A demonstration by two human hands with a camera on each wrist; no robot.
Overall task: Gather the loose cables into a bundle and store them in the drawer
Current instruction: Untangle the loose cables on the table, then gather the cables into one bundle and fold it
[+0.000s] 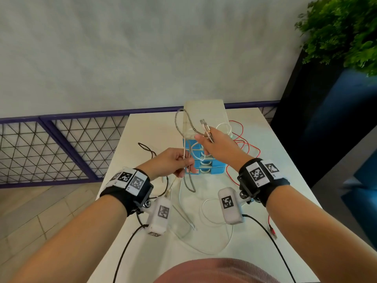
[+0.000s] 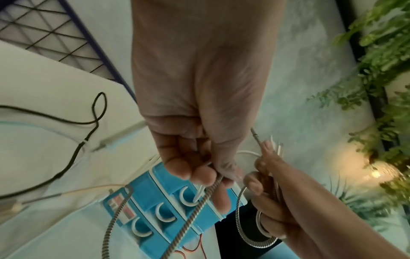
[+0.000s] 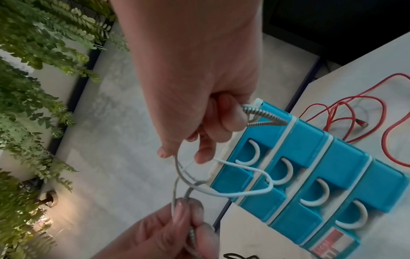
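Observation:
Both hands are raised above the white table (image 1: 281, 160), in front of a blue drawer unit (image 1: 213, 170) whose drawers all look closed. My right hand (image 1: 204, 137) grips a black-and-white braided cable (image 1: 189, 121) near its USB plug (image 1: 203, 122), along with a loop of white cable (image 3: 244, 192). My left hand (image 1: 184, 164) pinches the same braided cable (image 2: 193, 212) and a thin white strand lower down. The braided cable arches up between the hands, and its tail hangs to the table. In the right wrist view the braided cable (image 3: 261, 112) pokes out of the curled fingers (image 3: 230, 121).
A red cable (image 1: 244, 144) lies tangled on the table right of the drawer unit (image 3: 310, 157). A black cable (image 1: 146, 149) lies on the left side. A white cable (image 1: 204, 211) loops near the table's front. A purple mesh railing (image 1: 61, 139) and a plant (image 1: 342, 31) border the table.

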